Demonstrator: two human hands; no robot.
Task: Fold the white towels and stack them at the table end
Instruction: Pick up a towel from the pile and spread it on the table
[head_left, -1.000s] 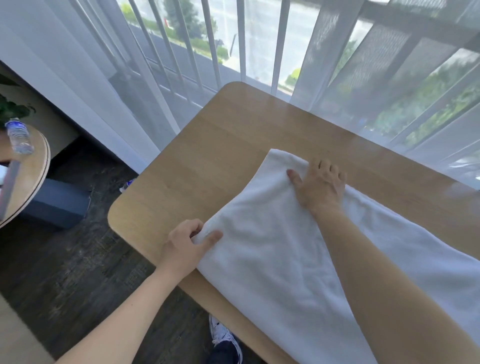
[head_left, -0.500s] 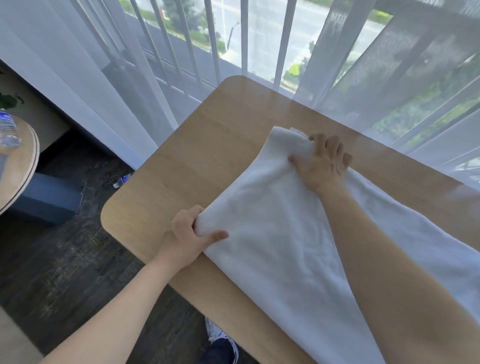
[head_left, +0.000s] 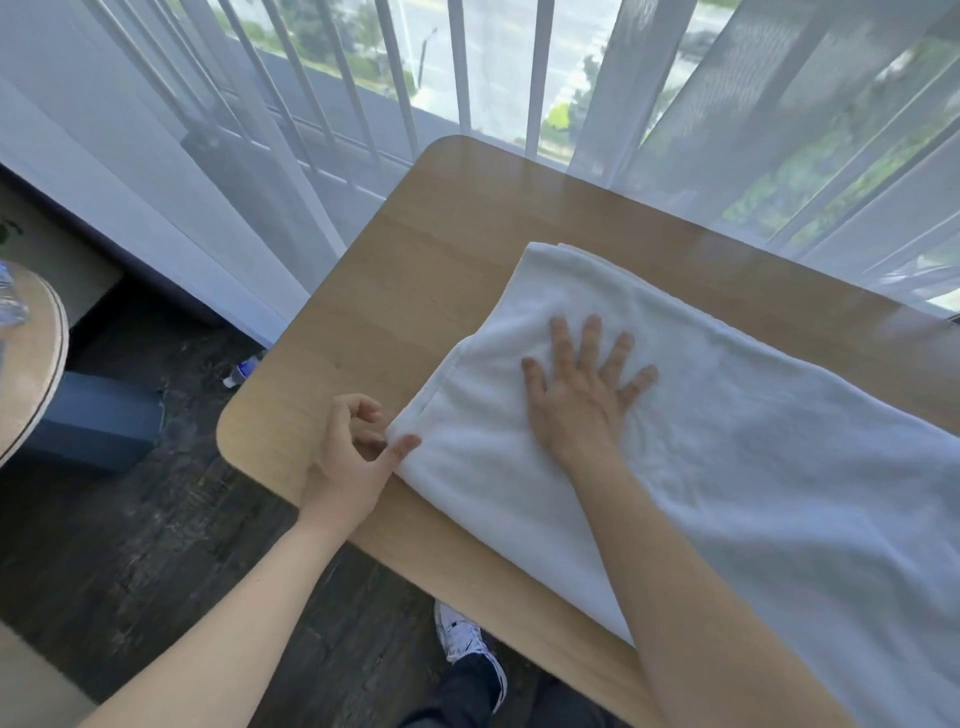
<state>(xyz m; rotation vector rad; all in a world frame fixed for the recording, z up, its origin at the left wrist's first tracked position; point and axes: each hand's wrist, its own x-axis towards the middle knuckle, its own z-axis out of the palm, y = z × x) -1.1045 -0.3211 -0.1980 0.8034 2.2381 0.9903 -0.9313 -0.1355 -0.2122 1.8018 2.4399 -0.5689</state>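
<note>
A white towel lies folded lengthwise on the wooden table, its short end toward the table's rounded left end. My right hand presses flat on the towel near that end, fingers spread. At the towel's near left corner, my left hand pinches the cloth between thumb and curled fingers. The towel runs off the frame to the right.
Sheer white curtains and a railed window stand right behind the table. A round side table with a water bottle is at far left, a blue box beneath it. A small bottle lies on the dark floor. My shoe is under the table edge.
My right hand let go of the towel's far corner, moved nearer and now lies flat with fingers spread. The left hand keeps its pinch on the near corner.
</note>
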